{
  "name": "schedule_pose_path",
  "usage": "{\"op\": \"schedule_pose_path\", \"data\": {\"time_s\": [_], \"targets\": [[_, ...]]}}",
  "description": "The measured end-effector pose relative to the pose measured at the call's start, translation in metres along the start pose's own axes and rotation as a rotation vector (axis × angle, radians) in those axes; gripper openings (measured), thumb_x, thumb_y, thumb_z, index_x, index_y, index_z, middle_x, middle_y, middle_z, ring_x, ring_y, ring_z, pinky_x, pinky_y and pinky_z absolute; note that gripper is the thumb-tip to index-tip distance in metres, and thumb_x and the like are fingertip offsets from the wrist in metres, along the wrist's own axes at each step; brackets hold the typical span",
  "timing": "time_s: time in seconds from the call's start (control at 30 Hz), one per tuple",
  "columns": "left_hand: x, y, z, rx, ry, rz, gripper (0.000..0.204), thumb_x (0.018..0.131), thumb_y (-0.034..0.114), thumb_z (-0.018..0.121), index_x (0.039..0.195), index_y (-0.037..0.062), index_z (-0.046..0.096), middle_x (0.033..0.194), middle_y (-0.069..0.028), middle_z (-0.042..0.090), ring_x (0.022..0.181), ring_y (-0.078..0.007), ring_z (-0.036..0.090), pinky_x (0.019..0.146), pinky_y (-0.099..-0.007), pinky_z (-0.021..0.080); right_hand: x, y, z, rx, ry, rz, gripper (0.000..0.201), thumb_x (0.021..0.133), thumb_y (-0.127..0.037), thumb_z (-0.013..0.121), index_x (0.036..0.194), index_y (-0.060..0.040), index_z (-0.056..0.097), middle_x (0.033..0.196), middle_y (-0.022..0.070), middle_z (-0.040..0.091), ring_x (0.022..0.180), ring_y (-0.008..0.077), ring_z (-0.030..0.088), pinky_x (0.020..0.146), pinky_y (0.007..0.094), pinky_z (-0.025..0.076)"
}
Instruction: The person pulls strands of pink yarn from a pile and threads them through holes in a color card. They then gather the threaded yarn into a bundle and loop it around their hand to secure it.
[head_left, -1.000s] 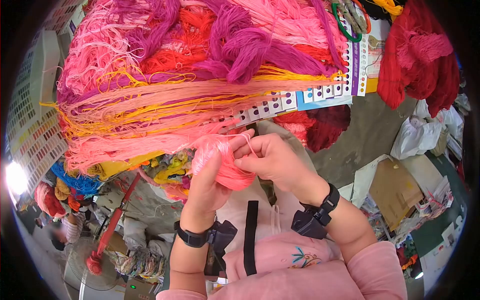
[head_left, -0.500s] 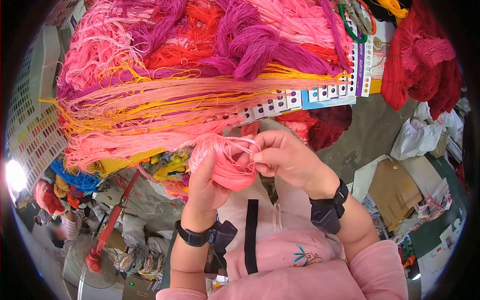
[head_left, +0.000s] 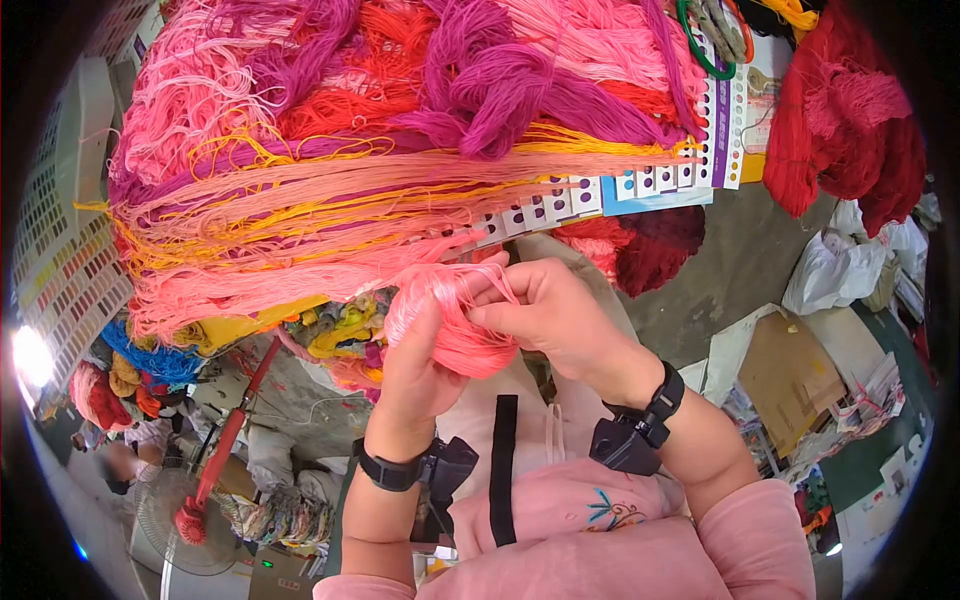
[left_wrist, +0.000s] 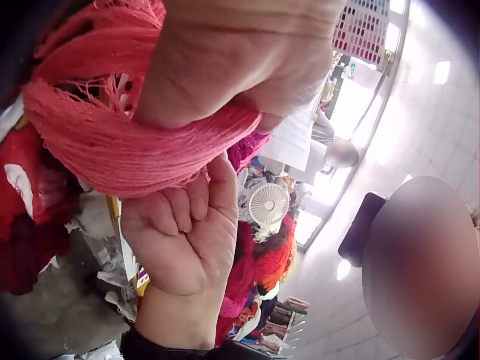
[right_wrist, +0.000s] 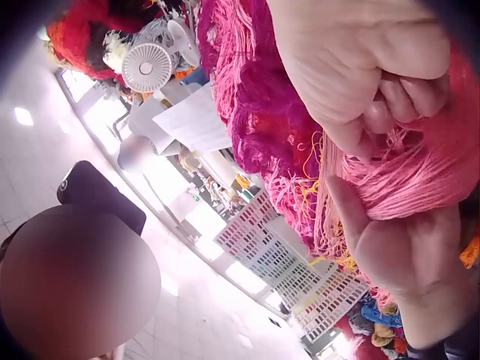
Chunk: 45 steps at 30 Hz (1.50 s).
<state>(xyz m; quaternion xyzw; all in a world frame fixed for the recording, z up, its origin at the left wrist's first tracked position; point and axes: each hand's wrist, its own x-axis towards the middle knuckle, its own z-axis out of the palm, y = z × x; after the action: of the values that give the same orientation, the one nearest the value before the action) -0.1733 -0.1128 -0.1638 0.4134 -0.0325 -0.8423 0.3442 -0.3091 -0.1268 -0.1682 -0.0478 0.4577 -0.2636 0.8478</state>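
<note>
It looked like a yarn workshop. Loose yarn [head_left: 490,95] in pink, purple, red and orange lay heaped across the work surface beside hole-punched cards [head_left: 585,193]. Red skeins [head_left: 840,115] hung off to one side, and a pink skein [head_left: 475,347] was being handled. White sacks [head_left: 835,275], cardboard [head_left: 790,385] and a fan [head_left: 190,522] surrounded the bare grey floor [head_left: 735,265].

The left forearm [head_left: 378,515] extends forward; the right elbow [head_left: 738,472] is bent, its forearm [head_left: 695,425] slanting inward. The left hand [head_left: 412,375] is gripping, its thumb [head_left: 421,330] extended. The right hand [head_left: 550,310] sits just beside it, fingers [right_wrist: 401,101] curled toward the palm [left_wrist: 187,259]. Both wrists [head_left: 622,375] are ahead of the torso [head_left: 590,560].
</note>
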Motion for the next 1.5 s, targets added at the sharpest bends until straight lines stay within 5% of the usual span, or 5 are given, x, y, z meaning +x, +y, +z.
{"op": "schedule_pose_path", "data": {"time_s": [0.97,1.3,1.37,1.43,1.5], "targets": [[0.0,-0.006,0.004,-0.008,0.017,0.135,0.043,0.081,0.02,0.048,0.116,-0.0027,0.036,0.12,-0.0149,0.038,0.106,-0.0207,0.043,0.089,-0.0345,0.035,-0.011,-0.002,-0.007,0.041,0.004,-0.061,0.009,0.073,-0.005,0.055,0.077,0.0023,0.06,0.068,0.0009,0.055,0.061,0.0033,0.047,0.053,0.0174,0.037],[-0.003,0.002,0.001,-0.221,-0.06,-0.001,0.016,0.081,0.017,0.051,0.075,0.0023,0.052,0.058,-0.0011,0.048,0.048,-0.0072,0.044,0.045,-0.0208,0.033,-0.032,0.001,-0.033,0.491,-0.338,0.251,0.01,0.075,-0.008,0.054,0.079,-0.0011,0.05,0.062,0.0017,0.049,0.051,0.0067,0.042,0.045,0.0191,0.032],[0.007,0.008,0.009,0.544,0.034,-0.205,0.022,0.081,0.02,0.05,0.067,0.0025,0.051,0.053,-0.0013,0.048,0.042,-0.0065,0.041,0.041,-0.0201,0.032,-0.045,-0.018,-0.031,0.339,-0.277,0.296,0.008,0.075,-0.008,0.054,0.075,-0.0004,0.051,0.062,0.0019,0.049,0.051,0.0069,0.041,0.045,0.02,0.031],[0.008,0.026,0.004,0.55,-0.023,-0.35,0.022,0.08,0.019,0.05,0.065,0.002,0.052,0.053,-0.0023,0.048,0.04,-0.007,0.042,0.037,-0.0193,0.031,-0.058,-0.04,-0.033,-0.892,0.021,-0.055,0.009,0.075,-0.007,0.053,0.071,0.0007,0.053,0.061,0.0025,0.049,0.051,0.0076,0.042,0.046,0.0203,0.032],[0.003,0.028,-0.008,0.238,-0.153,-0.447,0.022,0.079,0.017,0.05,0.062,0.0022,0.051,0.053,-0.0024,0.05,0.039,-0.0059,0.042,0.035,-0.0187,0.03,-0.065,-0.041,-0.038,-0.856,-0.062,-0.126,0.011,0.075,-0.008,0.054,0.07,0.0021,0.054,0.063,0.0039,0.05,0.051,0.0085,0.043,0.046,0.0206,0.033]]}}
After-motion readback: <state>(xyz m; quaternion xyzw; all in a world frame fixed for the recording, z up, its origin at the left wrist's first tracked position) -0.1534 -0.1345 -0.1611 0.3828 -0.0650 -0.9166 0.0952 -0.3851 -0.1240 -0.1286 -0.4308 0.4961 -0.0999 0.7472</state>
